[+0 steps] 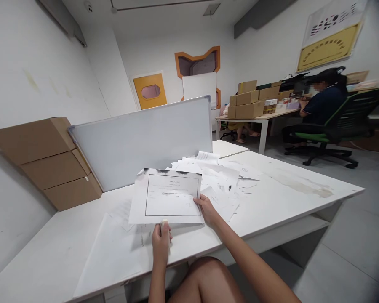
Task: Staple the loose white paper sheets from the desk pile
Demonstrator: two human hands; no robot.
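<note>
Two hands hold a white printed sheet with black rectangular frame (172, 198) just above the white table (287, 185), before a loose white paper pile (222, 181). Left hand (160, 244) pinches its bottom edge, right hand (208, 211) grips its right edge. Step looks like checking the sheet; shifting it needs one grip freed.

1. A sheet (172, 198) is held over the worktop (287, 189), its lower edge in the left hand (161, 242) and its right edge in the right hand (206, 208).
2. A pile of papers (224, 176) is spread on the worktop behind and right of the sheet.
3. A whiteboard (142, 141) is stood behind the pile.
4. Cardboard boxes (50, 164) are stacked left of the whiteboard, against the wall.
5. A second table (271, 115), loaded with cartons (248, 103), is set far behind on the right, with a person (318, 105) seated at it.
</note>
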